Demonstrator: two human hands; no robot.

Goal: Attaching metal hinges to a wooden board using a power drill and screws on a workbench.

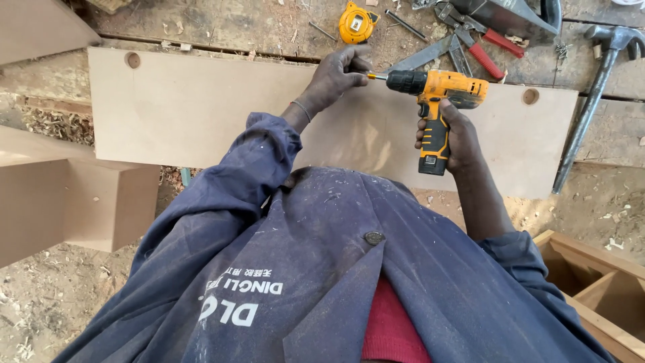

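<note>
on the desk [201, 27], a worn plank top littered with chips: a pale board [188, 107] lying flat across it, long side left to right, with a round hole near each upper corner; above the board's middle, a drill [438, 101], yellow and black, held level with its chuck pointing left; right hand [453, 138] closed around the drill's grip, battery end showing below the fist; left hand [339, 74] narrowed, fingers pinched at the bit [375, 76] at the drill's tip; whether anything small sits between the fingertips cannot be told; both hands over the board's upper half, near its far edge.

behind the left hand, near the far edge of the desk: a tape [356, 22], yellow, round; to its right, pliers [470, 40] with red handles, lying beside a grey metal blade; loose nails [403, 21] among them; at the right end, a hammer [594, 94], dark metal, head at the top, handle running down past the board's right edge.

lower right: a box [598, 282] of light wood, open, corner only in view; left: further pale panels [67, 202]; ground under all of it covered in sawdust; blue coat [302, 269], dusty, fills the foreground.
</note>
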